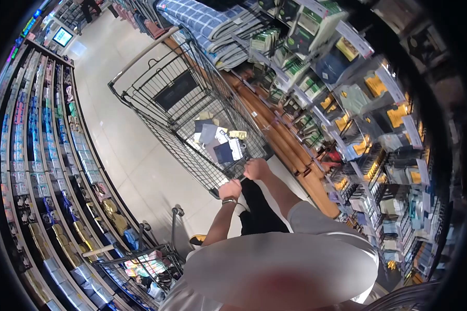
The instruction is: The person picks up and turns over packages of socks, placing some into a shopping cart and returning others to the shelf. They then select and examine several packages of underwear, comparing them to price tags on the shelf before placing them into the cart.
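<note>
My left hand (230, 190) is closed on the near end of a dark wire shopping cart (163, 116), with a band on its wrist. Just to its right, my right hand (256, 169) is also closed on that end, near the corner. Inside the cart, several packaged items (218, 141) in grey, black and white with cardboard tags lie in a loose pile close to my hands. A dark panel (176, 89) is fixed at the cart's far side, below its handle (142, 55).
Packed shelves (52, 155) line the left side. Hanging packages (368, 135) and folded checked blankets (207, 26) fill the right, above a wooden ledge (290, 155). A second cart (140, 262) holding goods stands at the lower left. Legs of a person (91, 9) show far up the aisle.
</note>
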Motion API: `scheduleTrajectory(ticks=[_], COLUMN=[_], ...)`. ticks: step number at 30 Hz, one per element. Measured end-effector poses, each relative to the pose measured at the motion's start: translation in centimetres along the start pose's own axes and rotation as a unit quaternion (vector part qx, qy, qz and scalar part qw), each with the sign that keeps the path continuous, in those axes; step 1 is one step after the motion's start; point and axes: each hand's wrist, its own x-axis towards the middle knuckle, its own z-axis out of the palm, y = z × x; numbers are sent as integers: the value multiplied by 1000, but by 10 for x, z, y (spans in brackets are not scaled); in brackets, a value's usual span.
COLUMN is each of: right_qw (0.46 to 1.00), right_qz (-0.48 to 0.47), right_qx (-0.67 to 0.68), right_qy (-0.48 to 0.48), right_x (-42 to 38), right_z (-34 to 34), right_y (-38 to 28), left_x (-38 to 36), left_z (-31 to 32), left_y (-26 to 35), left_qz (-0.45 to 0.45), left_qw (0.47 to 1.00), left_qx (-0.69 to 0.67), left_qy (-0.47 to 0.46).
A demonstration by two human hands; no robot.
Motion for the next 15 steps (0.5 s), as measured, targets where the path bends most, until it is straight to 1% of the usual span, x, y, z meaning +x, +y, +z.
scheduleTrajectory(ticks=[3,4,7,8,12,15], right_qw=[1000,1000,1000,998,990,987], right_qz=[2,-5,4,25,40,37], right_qx=[-2,-21,-8,-22,-21,-29], right_qy=[16,-2,-24,-59,-133,-153], right_x=[-47,-57,-92,-103,-143,-175], right_z=[2,0,-19,-27,-47,-61], right_y=[1,-3,-12,-18,-21,-25], left_x=[-38,-51,-83,-95,-139,-173], left_z=[13,14,34,43,48,56], left_y=[16,18,28,29,54,69], left_qz=[-8,-19,-17,-12,-17,-21], left_qw=[999,998,999,999,999,999], left_qx=[-17,-15,-22,-22,-12,-17], left_qy=[-46,-54,-45,-37,-42,-34])
